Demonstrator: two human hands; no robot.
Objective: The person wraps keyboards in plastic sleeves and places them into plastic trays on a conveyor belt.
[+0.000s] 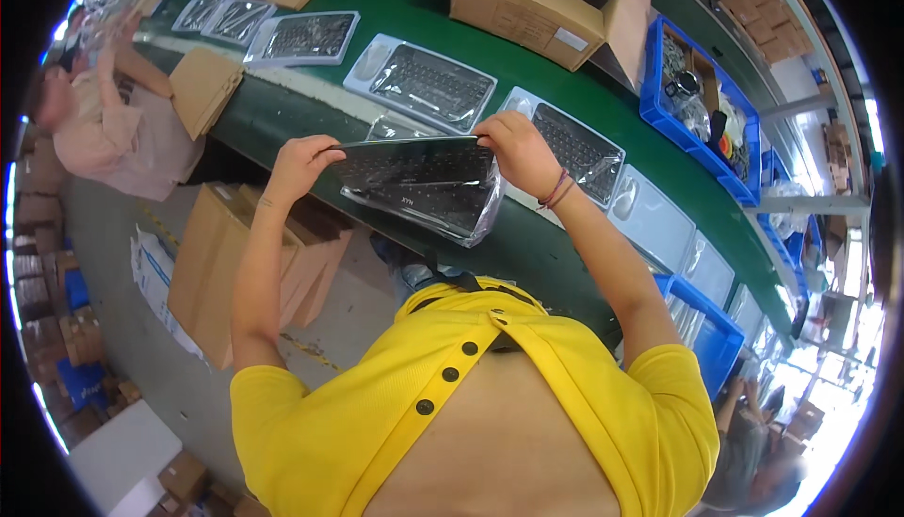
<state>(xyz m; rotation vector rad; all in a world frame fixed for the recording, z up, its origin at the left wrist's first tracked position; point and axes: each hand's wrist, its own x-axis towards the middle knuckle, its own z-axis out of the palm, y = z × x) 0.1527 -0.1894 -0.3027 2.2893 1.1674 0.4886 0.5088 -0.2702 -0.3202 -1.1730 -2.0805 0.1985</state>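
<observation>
A black keyboard point(410, 170) in a clear plastic bag is tilted over the near edge of the bench in front of me. My left hand point(303, 167) pinches its upper left corner. At the upper right corner my right hand point(518, 150) grips it, fingers closed over the edge; loose plastic hangs down below. Just beyond it on the green belt lies a pale tray point(381, 60) with a wrapped black keyboard point(428, 84) in it. Another wrapped keyboard point(576, 148) in its tray lies past my right hand.
An open carton point(523, 13) stands at the far side of the green belt point(395, 16). To the right are a blue bin point(702, 103) of small parts and more pale trays point(654, 216). Big cartons point(212, 272) stand on the floor at left. A co-worker point(122, 126) sits at the far left.
</observation>
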